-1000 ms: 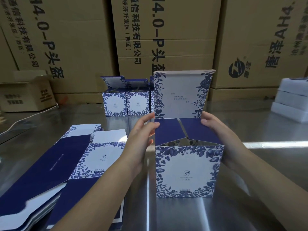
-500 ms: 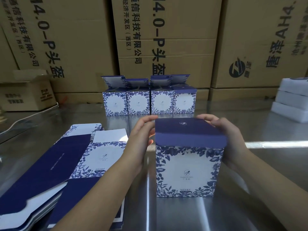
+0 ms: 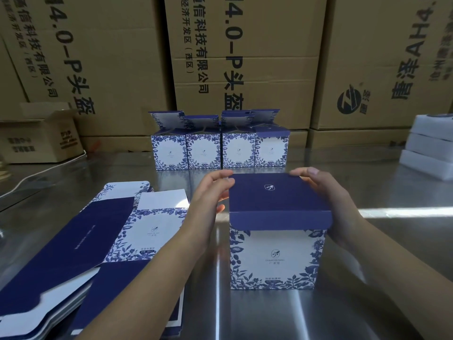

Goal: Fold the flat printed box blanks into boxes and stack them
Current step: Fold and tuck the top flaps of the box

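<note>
A blue-and-white printed box (image 3: 277,256) stands upright in the middle of the steel counter (image 3: 269,317), its navy lid (image 3: 274,195) folded down flat. The lid's tuck flap (image 3: 279,220) hangs outside, over the top of the front panel. The left hand (image 3: 208,200) holds the box's upper left side, with curved fingers on the lid's far left corner and the thumb against the side. The right hand (image 3: 331,202) holds the upper right side, its fingertips on the lid's far right corner. A pile of flat box blanks (image 3: 85,241) lies toward the counter's left edge. Four folded boxes (image 3: 220,150) stand in a row at the back edge, their lids up, in front of large cardboard cartons (image 3: 245,57).
</note>
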### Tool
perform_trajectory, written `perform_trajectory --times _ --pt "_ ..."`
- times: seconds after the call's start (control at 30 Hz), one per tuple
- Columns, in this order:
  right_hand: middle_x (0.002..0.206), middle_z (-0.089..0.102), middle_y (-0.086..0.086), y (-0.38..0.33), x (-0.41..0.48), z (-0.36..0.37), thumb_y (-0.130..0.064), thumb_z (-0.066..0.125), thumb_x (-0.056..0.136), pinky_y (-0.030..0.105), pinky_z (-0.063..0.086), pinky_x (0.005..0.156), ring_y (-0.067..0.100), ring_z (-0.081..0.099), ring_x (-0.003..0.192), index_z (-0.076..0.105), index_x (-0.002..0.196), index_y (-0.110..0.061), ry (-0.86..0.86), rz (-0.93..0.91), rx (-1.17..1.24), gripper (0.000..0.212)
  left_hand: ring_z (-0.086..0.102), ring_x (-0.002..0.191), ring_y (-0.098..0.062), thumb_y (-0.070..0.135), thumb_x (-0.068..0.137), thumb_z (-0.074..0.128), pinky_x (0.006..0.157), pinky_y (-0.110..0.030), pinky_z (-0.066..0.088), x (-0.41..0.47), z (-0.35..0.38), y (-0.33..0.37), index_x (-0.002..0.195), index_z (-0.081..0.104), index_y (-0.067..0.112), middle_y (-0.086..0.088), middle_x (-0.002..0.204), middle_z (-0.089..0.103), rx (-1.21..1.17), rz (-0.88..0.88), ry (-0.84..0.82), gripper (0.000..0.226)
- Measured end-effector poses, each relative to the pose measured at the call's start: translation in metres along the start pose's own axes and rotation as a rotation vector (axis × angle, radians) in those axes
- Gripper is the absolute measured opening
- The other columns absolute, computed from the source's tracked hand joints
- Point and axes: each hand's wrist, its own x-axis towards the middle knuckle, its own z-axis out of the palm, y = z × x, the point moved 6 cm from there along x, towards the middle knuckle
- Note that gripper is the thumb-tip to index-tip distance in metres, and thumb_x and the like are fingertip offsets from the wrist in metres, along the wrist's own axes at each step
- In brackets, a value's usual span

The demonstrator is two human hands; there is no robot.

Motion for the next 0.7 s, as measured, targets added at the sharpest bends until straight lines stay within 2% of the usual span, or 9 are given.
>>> perform_trajectory --times 0.07,0.17,0.23,0.27,0.33,0.43,0.53,0.63,0.7 --pt "0.092 0.066 0.001 0.000 0.001 0.000 -0.039 0.051 0.073 0.033 0.048 0.078 0.020 0.060 0.087 0.069 0.084 -0.024 -0.011 -0.012 0.000 0.026 0.060 0.103 -0.021 0.044 0.064 0.061 0.104 -0.052 0.035 0.000 0.000 0.000 0.091 0.067 0.039 0.001 0.107 0.068 -0.002 -0.003 0.004 0.028" --pt "0.081 0.068 -0.003 0.000 0.001 -0.001 -0.032 0.055 0.071 0.019 0.051 0.059 0.011 0.063 0.071 0.068 0.080 -0.026 -0.020 -0.034 -0.026 0.017 0.062 0.104 -0.019 0.038 0.067 0.060 0.104 -0.049 0.036 -0.001 -0.001 0.000 0.091 0.068 0.038 0.000 0.108 0.068 -0.011 -0.013 0.010 0.025" --pt "0.077 0.069 -0.003 -0.001 0.001 -0.002 -0.026 0.057 0.070 0.016 0.049 0.052 0.010 0.063 0.063 0.069 0.080 -0.025 -0.026 -0.033 -0.022 0.016 0.062 0.103 -0.018 0.036 0.067 0.061 0.100 -0.047 0.040 0.000 -0.001 0.000 0.089 0.068 0.037 0.001 0.106 0.069 -0.020 -0.016 0.016 0.024" --pt "0.078 0.070 -0.002 -0.002 0.001 -0.002 -0.024 0.057 0.070 0.016 0.048 0.051 0.010 0.064 0.063 0.070 0.081 -0.025 -0.033 -0.032 -0.020 0.017 0.063 0.100 -0.011 0.035 0.066 0.061 0.094 -0.042 0.042 0.001 -0.002 0.000 0.088 0.069 0.037 0.006 0.102 0.069 -0.021 -0.002 0.027 0.023" --pt "0.084 0.072 0.000 -0.005 0.001 -0.003 -0.023 0.059 0.071 0.016 0.049 0.053 0.011 0.066 0.068 0.074 0.083 -0.023 -0.037 -0.046 -0.045 0.019 0.062 0.093 -0.002 0.033 0.066 0.061 0.085 -0.029 0.041 0.002 -0.004 0.003 0.083 0.069 0.039 0.014 0.093 0.068 -0.003 0.042 0.069 0.020" --pt "0.095 0.073 -0.004 -0.008 0.002 -0.007 -0.015 0.063 0.082 0.015 0.050 0.060 0.009 0.066 0.080 0.076 0.080 -0.019 0.006 -0.104 -0.092 0.014 0.061 0.102 -0.018 0.026 0.070 0.064 0.090 -0.034 0.041 0.001 -0.006 0.005 0.077 0.072 0.033 0.009 0.094 0.068 -0.009 0.073 0.092 0.012" --pt "0.096 0.072 -0.013 -0.009 0.003 -0.009 -0.015 0.060 0.086 0.011 0.049 0.064 0.003 0.065 0.083 0.076 0.076 -0.021 0.024 -0.136 -0.141 0.021 0.060 0.103 -0.013 0.014 0.084 0.063 0.091 -0.030 0.040 0.001 -0.007 0.006 0.073 0.072 0.026 0.016 0.089 0.069 -0.001 0.083 0.102 0.019" --pt "0.094 0.071 -0.016 -0.012 0.003 -0.008 -0.028 0.058 0.086 0.009 0.047 0.069 -0.001 0.063 0.086 0.075 0.079 -0.027 -0.008 -0.176 -0.243 0.019 0.058 0.095 0.001 0.018 0.089 0.058 0.081 -0.013 0.039 -0.002 -0.005 0.010 0.082 0.071 0.025 0.008 0.102 0.067 0.078 0.134 0.084 0.016" --pt "0.099 0.069 -0.017 -0.013 0.002 -0.006 -0.039 0.047 0.083 0.006 0.044 0.071 -0.007 0.062 0.089 0.073 0.083 -0.030 -0.013 -0.185 -0.321 0.028 0.056 0.103 -0.001 0.031 0.087 0.059 0.080 -0.008 0.038 -0.004 -0.003 0.011 0.090 0.069 0.027 0.003 0.114 0.061 0.141 0.145 0.047 0.012"
